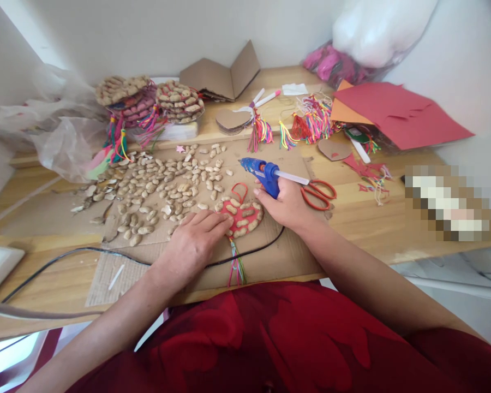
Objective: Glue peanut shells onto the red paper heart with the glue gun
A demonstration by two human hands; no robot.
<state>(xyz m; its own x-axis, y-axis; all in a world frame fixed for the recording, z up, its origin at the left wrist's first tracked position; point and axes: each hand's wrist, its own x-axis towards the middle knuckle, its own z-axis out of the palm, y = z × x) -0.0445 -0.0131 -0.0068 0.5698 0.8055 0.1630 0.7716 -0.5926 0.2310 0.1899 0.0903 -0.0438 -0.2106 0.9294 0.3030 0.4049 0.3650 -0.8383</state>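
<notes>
A red heart-shaped piece [240, 225] with peanuts on its face lies on the cardboard sheet [286, 256], a red loop at its top and a coloured tassel [236, 265] below. My left hand [200, 237] rests at its left edge, fingers together and fingertips touching a peanut there; whether they grip it is hidden. In my right hand [288, 204] is a blue glue gun [264, 172], held above the heart's upper right, nozzle pointing left, with a clear glue stick out of its back. Loose peanuts [155, 177] spread over the cardboard to the left.
Red-handled scissors [319, 195] lie right of my right hand. A black cable [85, 249] crosses the front. Behind are stacked peanut pieces [180, 102], tassels [315, 117], folded cardboard [216, 76] and red sheets [396, 109]. Plastic bags [65, 142] sit at the left.
</notes>
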